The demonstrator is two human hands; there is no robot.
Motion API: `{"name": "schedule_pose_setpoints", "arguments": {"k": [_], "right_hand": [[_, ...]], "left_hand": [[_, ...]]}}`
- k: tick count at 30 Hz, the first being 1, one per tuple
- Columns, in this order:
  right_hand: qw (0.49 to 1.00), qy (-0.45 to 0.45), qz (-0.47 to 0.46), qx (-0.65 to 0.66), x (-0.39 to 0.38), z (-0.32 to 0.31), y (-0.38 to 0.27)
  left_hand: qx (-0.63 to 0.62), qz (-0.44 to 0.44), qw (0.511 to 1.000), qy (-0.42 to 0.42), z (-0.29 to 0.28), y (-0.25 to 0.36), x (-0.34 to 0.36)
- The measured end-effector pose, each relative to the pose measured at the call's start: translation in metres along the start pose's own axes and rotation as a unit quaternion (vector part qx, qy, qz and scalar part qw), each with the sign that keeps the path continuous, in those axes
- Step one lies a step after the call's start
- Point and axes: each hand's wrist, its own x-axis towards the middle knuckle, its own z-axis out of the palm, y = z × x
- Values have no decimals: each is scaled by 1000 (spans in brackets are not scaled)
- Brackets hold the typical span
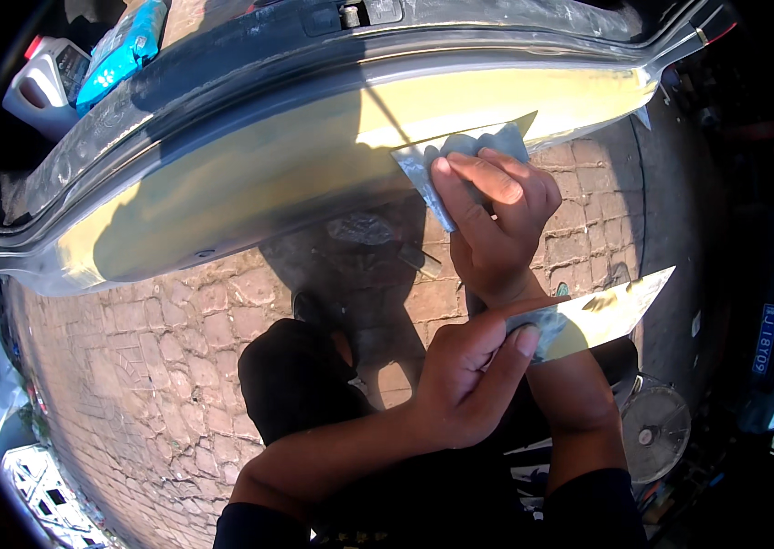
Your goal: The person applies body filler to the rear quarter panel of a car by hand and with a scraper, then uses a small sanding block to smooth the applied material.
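A long curved car body panel [249, 183], coated in yellowish filler, stretches across the upper view, partly sunlit and partly in shadow. My right hand [506, 206] grips a thin metal putty spreader [419, 174]. The spreader's long far edge lies at the panel's coated face; whether it touches cannot be made out. Nearer to me, my left hand [465, 380] pinches a second flat metal spreader [616, 316] between thumb and fingers. Pale yellow filler is smeared over that blade, which points to the right. My left hand crosses over my right forearm.
A white jug [43, 87] with a red cap and a blue bag [121, 55] stand beyond the panel at far left. Below the panel are brick paving [167, 348], crumpled clear plastic [359, 229] and a small block [419, 261]. A round grey object [657, 430] is at lower right.
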Motion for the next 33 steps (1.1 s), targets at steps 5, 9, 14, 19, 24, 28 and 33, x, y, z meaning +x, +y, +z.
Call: {"name": "schedule_pose_setpoints", "arguments": {"k": [5, 9, 14, 19, 24, 28, 33], "right_hand": [[1000, 8, 28, 1, 0, 5, 13], [1000, 19, -18, -7, -6, 3, 16], [998, 55, 13, -10, -7, 4, 20], [999, 53, 0, -4, -5, 5, 22], [999, 30, 13, -22, -5, -4, 33], [999, 43, 6, -20, -5, -1, 47], [998, 50, -33, 9, -10, -5, 57]], "left_hand": [[6, -6, 1000, -4, 4, 0, 3], [19, 3, 1000, 2, 4, -4, 5], [-5, -13, 1000, 1, 9, -9, 8], [2, -24, 1000, -15, 8, -12, 11], [19, -6, 1000, -3, 10, -17, 13], [19, 15, 1000, 11, 13, -20, 16], [27, -12, 1000, -2, 13, -23, 19]]}}
